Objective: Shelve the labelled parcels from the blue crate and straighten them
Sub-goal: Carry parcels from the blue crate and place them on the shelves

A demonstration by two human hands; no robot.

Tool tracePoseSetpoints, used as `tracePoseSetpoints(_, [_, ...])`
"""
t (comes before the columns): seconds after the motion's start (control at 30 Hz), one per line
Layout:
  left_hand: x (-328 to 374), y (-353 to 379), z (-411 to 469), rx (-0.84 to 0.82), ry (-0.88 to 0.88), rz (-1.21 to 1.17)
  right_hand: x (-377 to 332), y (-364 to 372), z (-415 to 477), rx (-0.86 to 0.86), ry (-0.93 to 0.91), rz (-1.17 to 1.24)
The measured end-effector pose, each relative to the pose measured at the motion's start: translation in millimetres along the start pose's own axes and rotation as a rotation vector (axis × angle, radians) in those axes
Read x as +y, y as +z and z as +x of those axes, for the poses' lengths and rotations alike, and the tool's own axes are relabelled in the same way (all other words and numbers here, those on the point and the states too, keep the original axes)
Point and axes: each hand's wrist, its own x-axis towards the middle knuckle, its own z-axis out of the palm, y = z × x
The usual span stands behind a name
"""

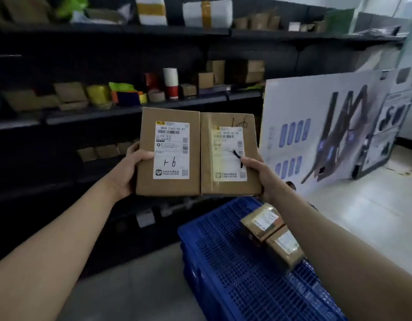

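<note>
I hold two brown labelled parcels side by side in the air, in front of the dark shelves. My left hand (130,167) grips the left parcel (169,151) at its left edge, thumb on its face. My right hand (258,174) grips the right parcel (229,154) at its lower right corner, thumb on the label. Both white labels face me, and "1-6" is handwritten on each parcel. Below them stands the blue crate (235,269), with two smaller labelled parcels (261,221) (285,249) lying near its right side.
Dark shelving (130,110) runs across the left and back, carrying small cartons, tape rolls and white boxes on several levels. A large white printed carton (316,126) leans at the right on the pale floor. Grey floor lies left of the crate.
</note>
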Motion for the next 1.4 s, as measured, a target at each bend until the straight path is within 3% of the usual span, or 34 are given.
tracePoseSetpoints(0.33, [36.4, -235.0, -247.9, 0.644, 0.203, -0.042, 63.4, 312.9, 27.9, -0.645, 0.115, -0.096])
tracePoseSetpoints(0.67, [58.1, -396.3, -495.4, 1.13, 0.279, -0.07, 156.7, 637.2, -61.9, -1.116, 0.165, -0.107])
tracePoseSetpoints(1.07, [39.5, -425.7, -703.1, 1.647, 0.273, -0.009, 250.4, 868.7, -197.3, -1.533, 0.356, -0.105])
tracePoseSetpoints(1.4, [31.3, -413.7, -755.7, 1.989, 0.31, 0.005, 289.2, 983.6, -271.7, -1.909, 0.456, -0.104])
